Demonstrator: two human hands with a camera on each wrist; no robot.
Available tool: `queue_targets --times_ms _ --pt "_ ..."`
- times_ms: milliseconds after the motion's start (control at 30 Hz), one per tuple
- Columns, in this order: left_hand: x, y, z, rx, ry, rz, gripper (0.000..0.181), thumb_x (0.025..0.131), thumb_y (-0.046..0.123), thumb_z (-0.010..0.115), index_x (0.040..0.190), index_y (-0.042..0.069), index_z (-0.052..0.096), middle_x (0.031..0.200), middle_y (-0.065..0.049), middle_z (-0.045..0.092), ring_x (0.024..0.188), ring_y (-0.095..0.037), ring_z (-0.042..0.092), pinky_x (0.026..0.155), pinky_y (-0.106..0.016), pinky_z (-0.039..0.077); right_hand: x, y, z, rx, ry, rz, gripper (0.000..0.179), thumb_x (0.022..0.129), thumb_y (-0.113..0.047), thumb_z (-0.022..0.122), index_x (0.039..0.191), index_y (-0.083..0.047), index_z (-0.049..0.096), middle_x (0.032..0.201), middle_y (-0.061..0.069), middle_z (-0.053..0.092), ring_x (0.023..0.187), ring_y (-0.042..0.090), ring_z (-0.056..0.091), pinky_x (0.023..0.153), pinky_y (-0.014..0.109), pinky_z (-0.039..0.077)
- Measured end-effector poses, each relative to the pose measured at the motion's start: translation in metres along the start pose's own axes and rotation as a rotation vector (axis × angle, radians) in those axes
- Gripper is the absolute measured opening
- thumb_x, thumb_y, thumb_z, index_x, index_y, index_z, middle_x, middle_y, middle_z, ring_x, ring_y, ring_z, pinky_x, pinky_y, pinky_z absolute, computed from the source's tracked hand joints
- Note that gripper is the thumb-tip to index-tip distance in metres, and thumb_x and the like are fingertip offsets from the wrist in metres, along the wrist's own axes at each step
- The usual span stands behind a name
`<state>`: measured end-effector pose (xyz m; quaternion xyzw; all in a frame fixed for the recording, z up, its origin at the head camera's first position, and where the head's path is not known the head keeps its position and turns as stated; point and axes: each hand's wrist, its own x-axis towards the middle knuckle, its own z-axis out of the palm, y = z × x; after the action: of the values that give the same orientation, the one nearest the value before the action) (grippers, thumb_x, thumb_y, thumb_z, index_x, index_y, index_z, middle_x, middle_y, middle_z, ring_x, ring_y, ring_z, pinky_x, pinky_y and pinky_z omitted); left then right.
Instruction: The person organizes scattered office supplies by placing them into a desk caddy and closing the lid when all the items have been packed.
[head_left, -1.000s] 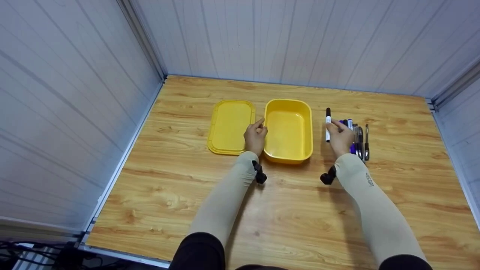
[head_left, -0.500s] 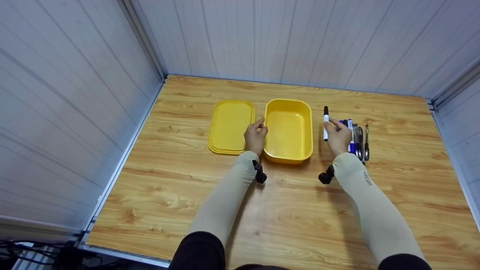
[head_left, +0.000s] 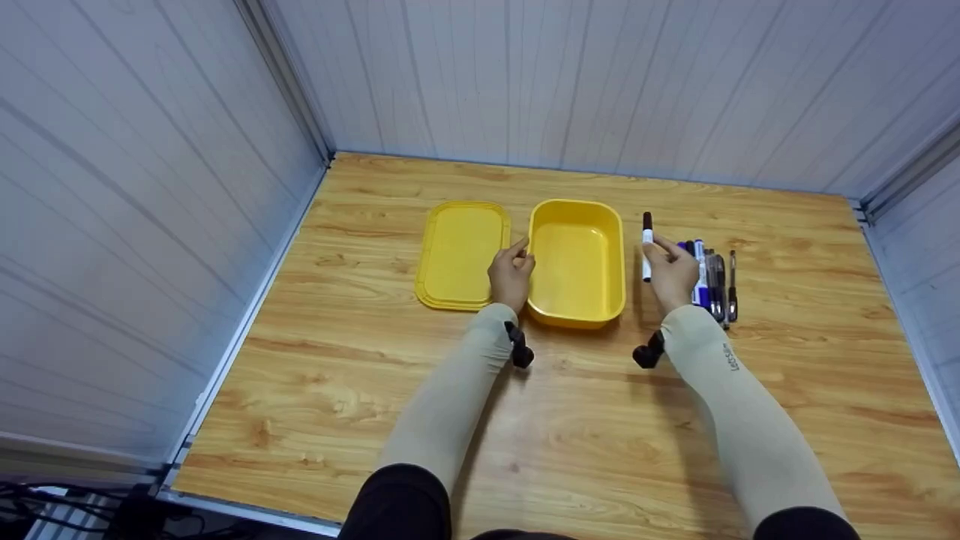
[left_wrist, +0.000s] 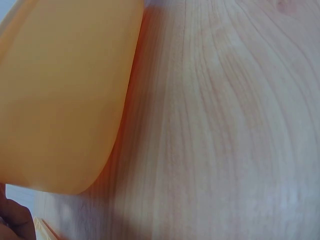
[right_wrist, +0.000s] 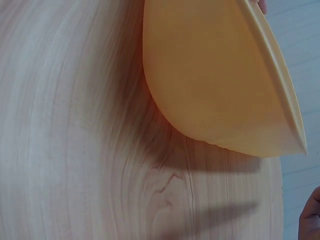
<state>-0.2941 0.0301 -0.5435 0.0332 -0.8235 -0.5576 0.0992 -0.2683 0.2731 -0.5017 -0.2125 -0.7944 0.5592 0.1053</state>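
Observation:
A yellow plastic box stands uncovered on the wooden table, nothing inside it. At its left rim, my left hand pinches the edge between thumb and fingers. To the right of the box, my right hand holds a white marker with a black cap, upright in the head view and over the table. The box's outer wall fills much of the left wrist view. In the right wrist view the box shows too, with only a bit of my right hand at the edge; the marker is out of that view.
A yellow lid lies flat left of the box. Several markers and pens lie side by side beyond my right hand, partly hidden by it. White panel walls close off the back and sides of the table.
My right hand has moved a little left, towards the box, carrying the marker away from the other pens. The left hand and the box have stayed in place.

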Motion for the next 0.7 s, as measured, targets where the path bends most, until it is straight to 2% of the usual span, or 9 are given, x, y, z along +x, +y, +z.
queue_targets --times_ms 267,500,700 --pt "-0.0010 0.0017 -0.0006 -0.032 0.000 -0.021 0.035 0.086 0.014 0.060 0.121 0.012 0.059 0.090 0.000 0.054 0.078 -0.011 0.053 0.065 -0.020 0.045 0.0024 0.0012 0.0053 -0.044 0.059 -0.039 0.037 0.081 -0.037 0.064 0.114 -0.021 0.064 0.073 -0.003 0.053 0.063 0.007 0.045 0.050 0.019 0.037" --pt "-0.0003 0.0018 -0.0009 -0.023 -0.002 -0.013 0.034 0.086 0.013 0.060 0.120 0.012 0.059 0.090 0.001 0.055 0.081 -0.011 0.052 0.069 -0.020 0.044 0.0013 -0.0007 0.0071 -0.024 0.031 -0.022 0.038 0.081 -0.039 0.064 0.115 -0.021 0.064 0.071 -0.003 0.050 0.058 0.008 0.043 0.048 0.020 0.036" --pt "-0.0011 0.0011 -0.0014 -0.038 -0.007 -0.015 0.035 0.087 0.013 0.060 0.121 0.012 0.058 0.093 0.000 0.056 0.078 -0.010 0.053 0.068 -0.020 0.045 0.0012 -0.0015 0.0094 -0.043 0.050 -0.063 0.035 0.081 -0.036 0.065 0.112 -0.020 0.066 0.064 -0.004 0.047 0.054 0.007 0.039 0.046 0.019 0.032"
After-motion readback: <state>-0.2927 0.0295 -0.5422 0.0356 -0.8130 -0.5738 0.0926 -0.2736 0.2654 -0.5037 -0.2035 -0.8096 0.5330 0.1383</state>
